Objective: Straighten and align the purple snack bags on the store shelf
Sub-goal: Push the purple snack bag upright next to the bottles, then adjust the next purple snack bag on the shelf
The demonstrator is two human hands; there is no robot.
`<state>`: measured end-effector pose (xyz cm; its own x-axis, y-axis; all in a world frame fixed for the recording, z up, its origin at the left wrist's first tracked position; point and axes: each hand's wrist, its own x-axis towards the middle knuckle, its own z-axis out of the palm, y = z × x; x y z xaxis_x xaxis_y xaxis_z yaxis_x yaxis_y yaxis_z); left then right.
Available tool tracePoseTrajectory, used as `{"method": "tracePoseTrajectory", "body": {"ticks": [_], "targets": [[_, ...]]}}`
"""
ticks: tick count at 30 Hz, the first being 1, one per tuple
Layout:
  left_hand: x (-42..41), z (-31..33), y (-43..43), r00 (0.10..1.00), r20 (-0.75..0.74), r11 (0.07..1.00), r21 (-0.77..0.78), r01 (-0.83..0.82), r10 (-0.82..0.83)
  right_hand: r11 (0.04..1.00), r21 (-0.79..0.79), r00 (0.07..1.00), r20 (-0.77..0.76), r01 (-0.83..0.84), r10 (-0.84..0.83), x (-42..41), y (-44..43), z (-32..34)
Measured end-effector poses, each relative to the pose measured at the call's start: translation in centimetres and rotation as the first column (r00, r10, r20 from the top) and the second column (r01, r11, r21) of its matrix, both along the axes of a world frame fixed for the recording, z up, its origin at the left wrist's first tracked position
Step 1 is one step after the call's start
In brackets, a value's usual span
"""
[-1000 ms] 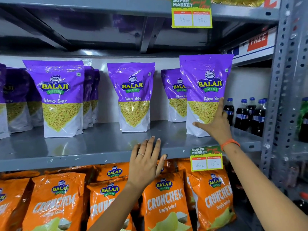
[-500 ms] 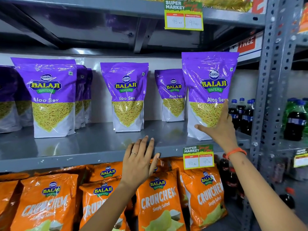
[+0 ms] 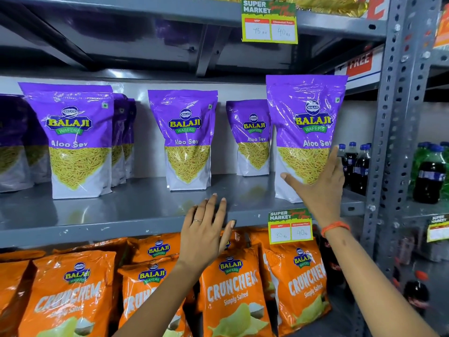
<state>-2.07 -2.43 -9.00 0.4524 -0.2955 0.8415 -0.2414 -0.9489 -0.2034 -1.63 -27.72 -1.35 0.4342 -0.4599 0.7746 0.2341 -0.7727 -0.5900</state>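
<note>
Several purple Aloo Sev bags stand on the grey middle shelf [image 3: 121, 215]. The rightmost purple bag [image 3: 306, 113] stands upright at the shelf's front right. My right hand [image 3: 320, 188] lies flat against its lower front, fingers spread, thumb pointing left. A middle purple bag [image 3: 185, 139] stands further back. A smaller-looking purple bag [image 3: 252, 137] sits behind, near the back wall. A left purple bag [image 3: 75, 139] stands in front of a row of others. My left hand [image 3: 206, 232] rests open on the shelf's front edge, a ring on one finger, holding nothing.
Orange Crunchem bags [image 3: 233, 295] fill the shelf below. A price tag [image 3: 290, 226] hangs on the shelf edge by my right wrist. Dark soda bottles [image 3: 357, 166] stand right of the purple bags. A perforated steel upright [image 3: 393, 142] bounds the bay.
My right hand has slid up and right along the rightmost bag's front, and the bag stands slightly further right. My left hand has stayed on the shelf edge.
</note>
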Motion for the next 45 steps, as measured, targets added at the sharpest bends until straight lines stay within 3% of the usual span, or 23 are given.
{"method": "tracePoseTrajectory", "body": {"ticks": [3, 7, 14, 23, 32, 45], "targets": [[-0.2, 0.2, 0.3, 0.999, -0.029, 0.999, -0.029, -0.026, 0.026, 0.985, -0.129, 0.982, 0.167, 0.114, -0.091, -0.6, 3.1, -0.7], [-0.4, 0.7, 2.6, 0.996, -0.037, 0.995, -0.062, -0.078, 0.076, 0.961, -0.265, 0.955, 0.296, 0.078, 0.004, -0.8, 8.6, -1.0], [-1.0, 1.5, 9.8, 0.99, -0.002, 0.987, -0.077, -0.141, 0.141, 0.935, -0.287, 0.965, 0.09, -0.211, 0.245, 1.1, 18.3, 1.0], [-1.5, 2.3, 18.4, 0.985, 0.047, 0.984, -0.079, -0.161, 0.166, 0.959, -0.136, 0.932, -0.303, -0.248, 0.198, 7.2, 25.9, 3.9], [-0.5, 2.6, 22.8, 0.986, 0.097, 0.991, -0.031, -0.13, 0.132, 0.986, 0.095, 0.929, -0.334, -0.136, 0.16, 10.7, 28.3, 3.1], [-0.1, 2.0, 23.1, 0.983, 0.169, 0.997, -0.03, -0.07, 0.074, 0.998, -0.002, 0.911, -0.409, -0.061, 0.055, 11.2, 28.1, 3.1]]}}
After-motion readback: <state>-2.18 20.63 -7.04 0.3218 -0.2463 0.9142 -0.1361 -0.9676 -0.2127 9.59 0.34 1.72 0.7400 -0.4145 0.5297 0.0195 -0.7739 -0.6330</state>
